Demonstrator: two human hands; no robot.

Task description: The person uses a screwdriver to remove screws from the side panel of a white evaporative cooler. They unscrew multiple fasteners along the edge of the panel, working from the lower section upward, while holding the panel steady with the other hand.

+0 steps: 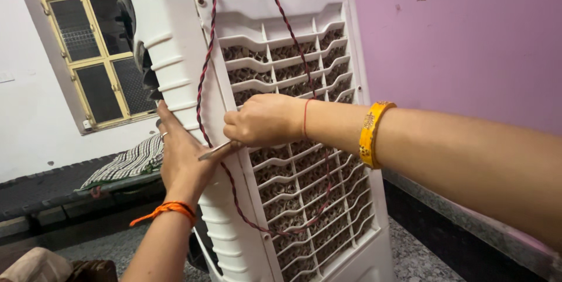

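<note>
No package, label, sign or screen is to be seen anywhere around the white air cooler

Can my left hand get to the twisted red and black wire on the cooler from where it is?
Probably yes. The left hand lies flat on the white cooler corner, right beside the twisted wire, with nothing between them. The right hand holds a metal tool close by.
</note>
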